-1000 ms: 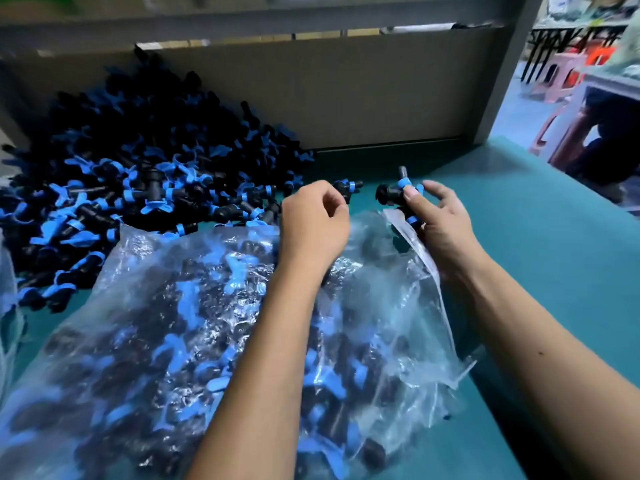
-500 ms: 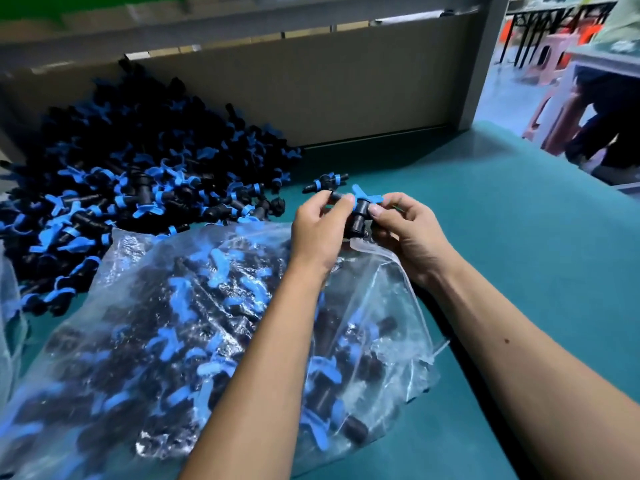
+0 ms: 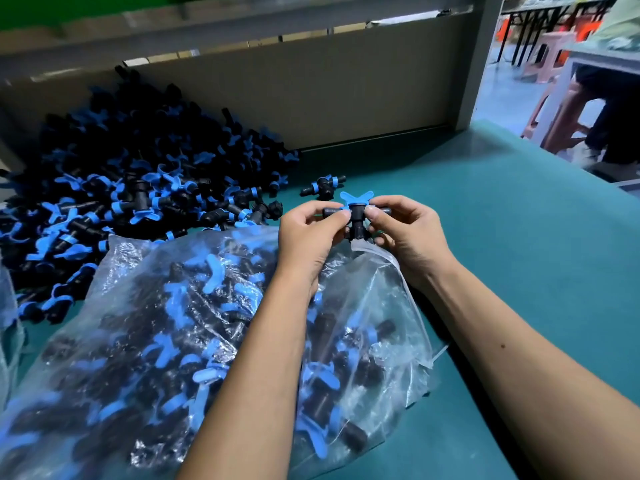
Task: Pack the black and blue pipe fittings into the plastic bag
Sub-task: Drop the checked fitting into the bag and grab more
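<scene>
Two hands hold one black and blue fitting over the mouth of a full plastic bag.

The fitting (image 3: 356, 216) sits near the middle of the frame, its blue wing handle pointing up. The left hand (image 3: 310, 237) pinches its left end with thumb and fingers clamped on it, and the right hand (image 3: 405, 233) pinches its right end the same way. Just below it lies the plastic bag (image 3: 194, 327), stuffed with more fittings and filling the lower left. A big pile of fittings (image 3: 131, 188) lies in the upper left. One loose fitting (image 3: 323, 186) rests alone on the green table (image 3: 519, 258), just above the hands. No writing can be read anywhere.
</scene>
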A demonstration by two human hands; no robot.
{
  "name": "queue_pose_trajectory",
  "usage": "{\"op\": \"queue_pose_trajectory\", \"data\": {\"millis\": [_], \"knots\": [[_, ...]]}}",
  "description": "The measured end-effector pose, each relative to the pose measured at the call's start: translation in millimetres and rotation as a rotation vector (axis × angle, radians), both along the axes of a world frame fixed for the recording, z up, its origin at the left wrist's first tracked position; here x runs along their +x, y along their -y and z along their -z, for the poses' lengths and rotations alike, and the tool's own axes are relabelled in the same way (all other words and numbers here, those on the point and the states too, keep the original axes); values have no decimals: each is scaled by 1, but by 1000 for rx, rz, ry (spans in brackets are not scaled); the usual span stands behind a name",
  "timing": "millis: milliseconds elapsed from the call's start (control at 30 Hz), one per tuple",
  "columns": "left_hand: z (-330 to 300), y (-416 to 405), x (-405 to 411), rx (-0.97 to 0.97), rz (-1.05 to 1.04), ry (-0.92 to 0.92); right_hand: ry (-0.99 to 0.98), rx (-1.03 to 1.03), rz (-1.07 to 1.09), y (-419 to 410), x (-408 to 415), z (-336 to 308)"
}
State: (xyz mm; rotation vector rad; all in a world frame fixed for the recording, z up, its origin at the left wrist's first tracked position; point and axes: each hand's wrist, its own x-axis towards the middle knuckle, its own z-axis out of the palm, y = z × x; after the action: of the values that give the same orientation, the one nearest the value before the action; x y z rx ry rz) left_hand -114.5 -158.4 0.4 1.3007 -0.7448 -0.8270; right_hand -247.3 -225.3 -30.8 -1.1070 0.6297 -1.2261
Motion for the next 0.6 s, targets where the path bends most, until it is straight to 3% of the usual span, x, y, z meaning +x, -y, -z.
{"op": "queue_pose_trajectory", "data": {"millis": [300, 467, 600], "knots": [[4, 2, 2, -30, -41, 3, -48, 7, 46, 0, 1, 2], [3, 4, 9, -54, -121, -81, 222, 205, 88, 7, -7, -2], [5, 4, 5, -46, -18, 19, 191, 133, -6, 3, -3, -1]]}}
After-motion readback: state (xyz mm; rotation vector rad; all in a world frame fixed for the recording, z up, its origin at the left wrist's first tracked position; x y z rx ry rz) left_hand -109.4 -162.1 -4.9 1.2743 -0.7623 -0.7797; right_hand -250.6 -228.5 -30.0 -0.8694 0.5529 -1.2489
